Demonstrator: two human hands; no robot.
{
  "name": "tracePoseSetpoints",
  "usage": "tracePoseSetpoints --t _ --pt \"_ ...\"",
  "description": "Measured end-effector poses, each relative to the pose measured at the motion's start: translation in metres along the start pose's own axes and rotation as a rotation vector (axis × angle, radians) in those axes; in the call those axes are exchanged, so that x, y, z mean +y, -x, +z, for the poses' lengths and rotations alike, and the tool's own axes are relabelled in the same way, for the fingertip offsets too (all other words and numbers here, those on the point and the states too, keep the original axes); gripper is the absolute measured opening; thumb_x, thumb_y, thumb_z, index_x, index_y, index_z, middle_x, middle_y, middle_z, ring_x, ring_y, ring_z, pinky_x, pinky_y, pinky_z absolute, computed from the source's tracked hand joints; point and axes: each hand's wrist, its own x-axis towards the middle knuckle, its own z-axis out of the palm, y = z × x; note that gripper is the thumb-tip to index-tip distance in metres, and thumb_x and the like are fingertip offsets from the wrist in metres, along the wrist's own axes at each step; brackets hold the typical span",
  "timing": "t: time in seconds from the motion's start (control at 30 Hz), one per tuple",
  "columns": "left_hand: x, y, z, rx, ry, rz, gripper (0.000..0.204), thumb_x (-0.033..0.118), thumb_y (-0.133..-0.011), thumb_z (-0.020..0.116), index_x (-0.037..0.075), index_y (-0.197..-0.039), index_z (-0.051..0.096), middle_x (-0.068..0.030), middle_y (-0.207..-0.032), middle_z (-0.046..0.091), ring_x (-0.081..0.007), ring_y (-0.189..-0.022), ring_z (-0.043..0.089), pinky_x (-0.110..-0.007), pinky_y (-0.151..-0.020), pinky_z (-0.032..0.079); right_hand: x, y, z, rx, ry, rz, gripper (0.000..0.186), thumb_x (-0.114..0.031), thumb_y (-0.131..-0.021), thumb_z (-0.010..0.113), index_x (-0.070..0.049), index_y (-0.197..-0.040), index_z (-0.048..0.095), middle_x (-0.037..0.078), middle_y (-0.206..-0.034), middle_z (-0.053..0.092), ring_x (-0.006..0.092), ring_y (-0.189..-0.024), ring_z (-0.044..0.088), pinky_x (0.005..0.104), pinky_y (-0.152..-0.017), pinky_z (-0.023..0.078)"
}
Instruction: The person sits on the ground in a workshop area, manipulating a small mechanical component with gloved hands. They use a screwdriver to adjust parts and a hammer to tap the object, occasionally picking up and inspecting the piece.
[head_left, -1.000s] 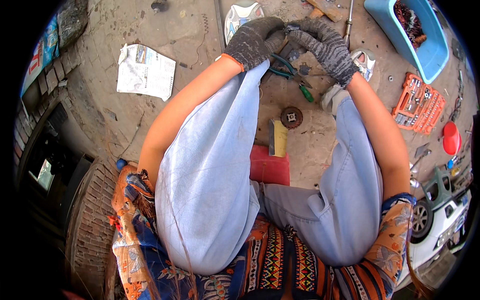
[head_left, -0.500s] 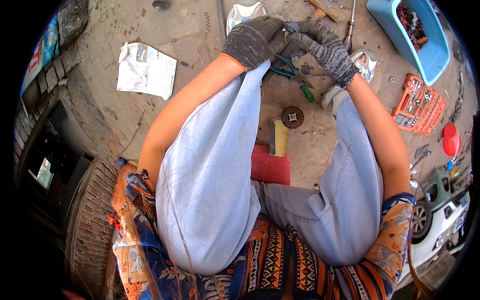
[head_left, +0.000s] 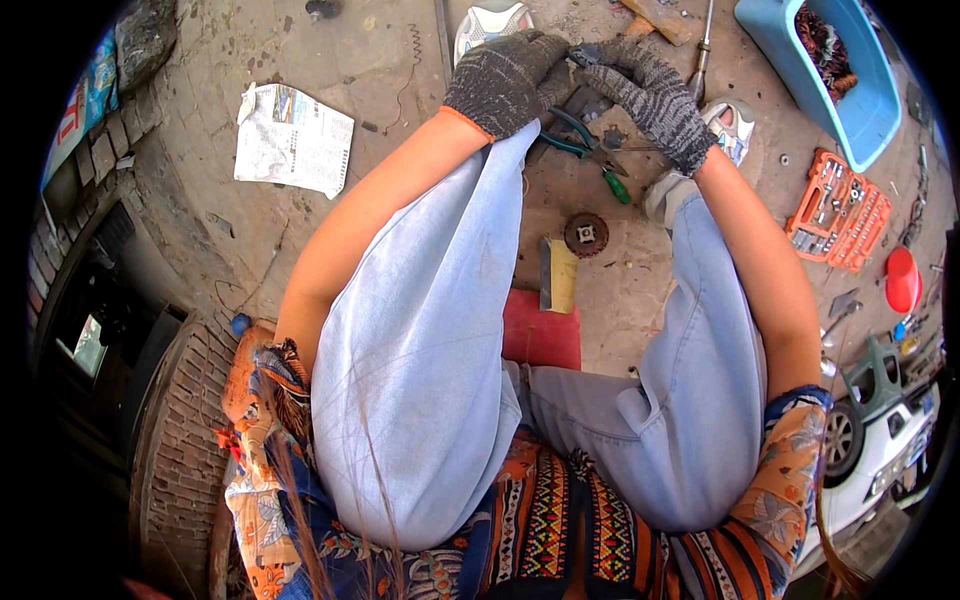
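Note:
Both my hands wear dark grey knit gloves and meet at the top of the view, above the ground between my shoes. My left hand [head_left: 505, 85] is closed, its fingertips curled out of sight toward the right hand. My right hand [head_left: 648, 98] is closed too, with its fingers pinching a small dark piece [head_left: 582, 55] right beside the left fingertips. How far the left fingers grip that piece is hidden. Just below lie teal-handled pliers [head_left: 568, 147], a green-handled screwdriver [head_left: 615, 187] and a dark flat block [head_left: 583, 105], partly covered by the hands.
Between my legs lie a round dark disc [head_left: 586, 235], a yellow-and-grey block [head_left: 561, 275] and a red pad [head_left: 541, 330]. A blue basin [head_left: 868, 125], an orange socket set [head_left: 838, 212] and a red cup [head_left: 902, 280] are at right; printed paper [head_left: 293, 140] lies left.
Almost nothing differs. The fingers of both hands have shifted very slightly around the small dark piece; the arms and the tools on the ground stay where they were.

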Motion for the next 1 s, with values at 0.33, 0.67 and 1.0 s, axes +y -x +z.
tracePoseSetpoints --t 0.33,0.67,1.0 --pt "-0.003 0.003 0.002 -0.158 0.025 -0.107 0.039 0.036 -0.080 0.059 0.011 -0.110 0.059 -0.0125 -0.104 0.062 -0.0300 -0.093 0.060 -0.041 -0.080 0.048 -0.009 0.004 -0.001 0.005 -0.044 -0.008 0.042 -0.034 -0.085 0.063 -0.004 -0.114 0.059 0.012 -0.101 0.065 0.0181 -0.090 0.062 0.0307 -0.080 0.049" --pt "-0.003 0.004 0.003 -0.185 0.029 -0.122 0.041 0.038 -0.080 0.058 0.010 -0.111 0.059 -0.0144 -0.105 0.062 -0.0311 -0.096 0.059 -0.041 -0.082 0.047 -0.003 0.002 0.000 0.007 -0.082 -0.013 0.043 -0.036 -0.085 0.062 -0.003 -0.112 0.060 0.014 -0.098 0.065 0.0187 -0.088 0.063 0.0314 -0.078 0.049" --pt "0.000 0.004 0.001 -0.149 0.056 -0.085 0.033 0.030 -0.084 0.059 0.006 -0.106 0.061 -0.0161 -0.097 0.063 -0.0331 -0.089 0.060 -0.041 -0.076 0.049 0.002 0.006 0.006 -0.001 -0.270 0.101 0.045 -0.036 -0.083 0.064 -0.002 -0.112 0.060 0.013 -0.099 0.064 0.0169 -0.088 0.061 0.0303 -0.077 0.050"
